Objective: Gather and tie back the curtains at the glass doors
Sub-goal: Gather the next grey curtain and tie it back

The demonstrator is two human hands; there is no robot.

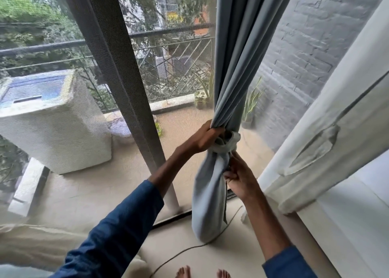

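— How far along is it, from where you stand?
— The blue curtain (235,67) is gathered into one rope, and a knot (226,145) sits in it, right between the two hands. The left hand (207,138) is clenched round the folds just above the knot. The right hand (240,178) is just below it, fingers curled on the hanging tail (208,204).
— So it's done?
— Nearly, I'd say. The knot looks loose and lumpy and wants pulling tight.
— And the white curtain (315,147)?
— It's off to the right of the right hand, bunched by the wall. I can't tell whether that one is tied. The glass doors (179,77) beyond the left hand are uncovered.
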